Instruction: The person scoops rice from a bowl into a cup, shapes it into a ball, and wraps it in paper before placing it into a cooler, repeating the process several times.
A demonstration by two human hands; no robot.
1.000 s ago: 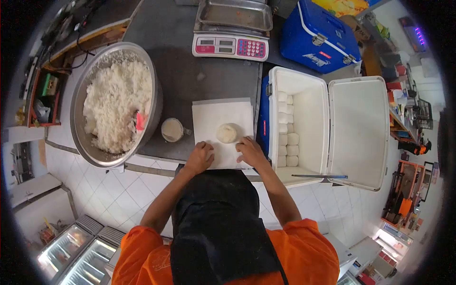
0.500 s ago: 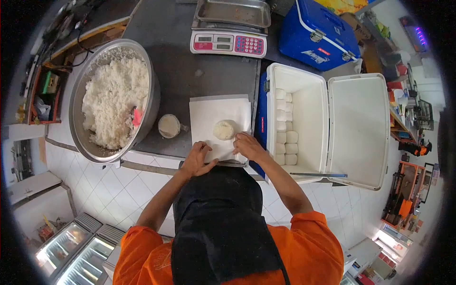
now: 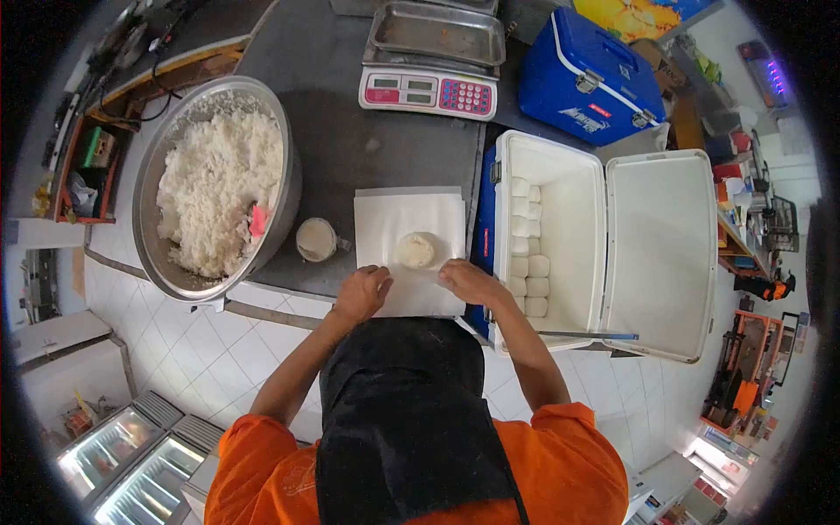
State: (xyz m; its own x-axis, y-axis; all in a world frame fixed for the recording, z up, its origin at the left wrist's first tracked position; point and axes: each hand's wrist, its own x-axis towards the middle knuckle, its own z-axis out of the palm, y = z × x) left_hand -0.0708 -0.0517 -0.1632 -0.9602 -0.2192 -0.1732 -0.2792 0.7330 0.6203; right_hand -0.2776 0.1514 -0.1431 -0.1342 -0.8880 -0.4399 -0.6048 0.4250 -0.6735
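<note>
A round mound of white rice (image 3: pixel 416 250) sits on a stack of white paper sheets (image 3: pixel 376 210) at the table's front edge. My left hand (image 3: pixel 362 294) is closed at the near left of the mound, its thumb and fingers pinching the top sheet. On the near right side, my right hand (image 3: pixel 471 283) pinches the same sheet with curled fingers. Neither hand touches the rice. Left of the paper stands a cup with a handle (image 3: pixel 316 240), whitish inside. A large metal bowl (image 3: pixel 291 175) heaped with rice stands farther left, with a pink utensil (image 3: pixel 258 220) stuck in it.
An open cooler (image 3: pixel 504 157) on the right holds several white wrapped bundles (image 3: pixel 528 267) along its left side; its lid (image 3: pixel 658 254) is swung out right. A digital scale (image 3: pixel 427 94) bearing a metal tray (image 3: pixel 437 35) and a closed blue cooler (image 3: pixel 591 79) stand at the back.
Both hands have shifted slightly; my left fingers have closed onto the paper's edge, and my right hand has moved a little right and down. The whole view has tilted slightly.
</note>
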